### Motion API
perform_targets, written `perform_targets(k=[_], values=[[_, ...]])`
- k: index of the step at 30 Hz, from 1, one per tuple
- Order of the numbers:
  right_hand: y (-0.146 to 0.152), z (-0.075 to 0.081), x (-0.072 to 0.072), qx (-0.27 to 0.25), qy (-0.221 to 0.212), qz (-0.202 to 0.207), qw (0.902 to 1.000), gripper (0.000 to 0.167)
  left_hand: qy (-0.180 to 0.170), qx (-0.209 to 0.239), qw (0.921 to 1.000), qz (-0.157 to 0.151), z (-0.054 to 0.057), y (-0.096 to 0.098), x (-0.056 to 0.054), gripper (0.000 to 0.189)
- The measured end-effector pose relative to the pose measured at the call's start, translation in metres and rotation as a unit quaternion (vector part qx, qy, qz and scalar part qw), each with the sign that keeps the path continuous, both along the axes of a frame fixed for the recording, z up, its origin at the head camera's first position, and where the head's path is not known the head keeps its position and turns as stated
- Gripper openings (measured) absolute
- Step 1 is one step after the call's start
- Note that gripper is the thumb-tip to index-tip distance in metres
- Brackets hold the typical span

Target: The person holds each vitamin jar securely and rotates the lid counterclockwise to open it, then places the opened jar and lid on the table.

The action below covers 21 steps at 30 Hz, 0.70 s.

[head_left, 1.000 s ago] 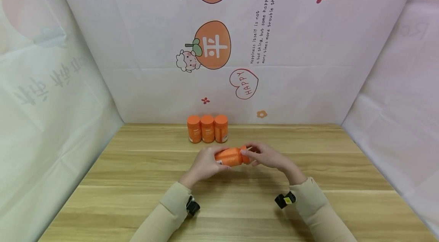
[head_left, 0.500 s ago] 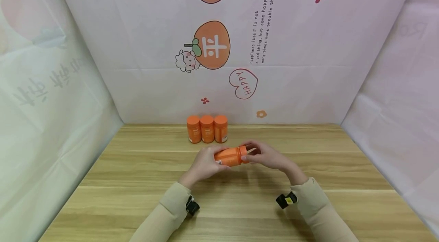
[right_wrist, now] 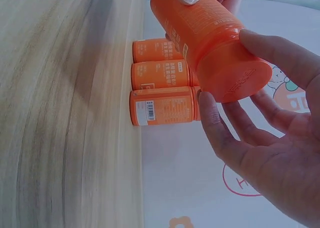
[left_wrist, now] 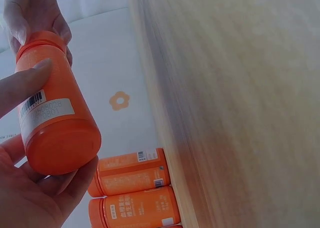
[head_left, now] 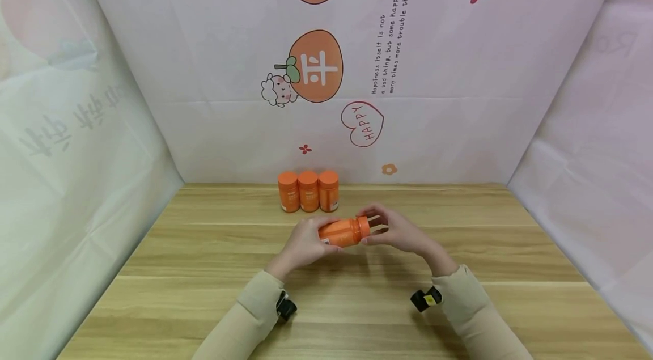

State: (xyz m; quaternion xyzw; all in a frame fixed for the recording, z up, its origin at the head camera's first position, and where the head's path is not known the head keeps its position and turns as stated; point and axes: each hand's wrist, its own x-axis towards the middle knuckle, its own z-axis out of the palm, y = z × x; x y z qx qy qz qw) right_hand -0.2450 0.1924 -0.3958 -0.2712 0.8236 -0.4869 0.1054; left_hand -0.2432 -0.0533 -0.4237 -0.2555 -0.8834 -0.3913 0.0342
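We held the orange bottle tilted above the worktop, near three upright bottles. Our left grip clasped its body; our right grip pinched the cap. Insufficient left-side pressure could have let the bottle rotate, slip and drop onto the worktop.

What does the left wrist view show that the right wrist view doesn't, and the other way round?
Only the left wrist view shows the base of the held bottle and that bottle's barcode. Only the right wrist view shows the flat top of the cap and part of the red heart print. Both show the left hand, the right hand, standing bottles, the wooden table and an orange flower print.
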Motion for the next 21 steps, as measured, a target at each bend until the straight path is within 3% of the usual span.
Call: perform_targets(k=[14,21], values=[[0.0013,0.0031,0.0026,-0.044,-0.016,-0.016,0.9988,0.057,-0.012,0.037,0.9992,-0.002,-0.0016,-0.0013,-0.0030,0.056],[0.0028,0.0029,0.0021,-0.053,-0.027,-0.020,0.9981,0.058,0.004,0.054,0.9985,0.002,-0.0003,-0.0029,-0.0037,0.053]])
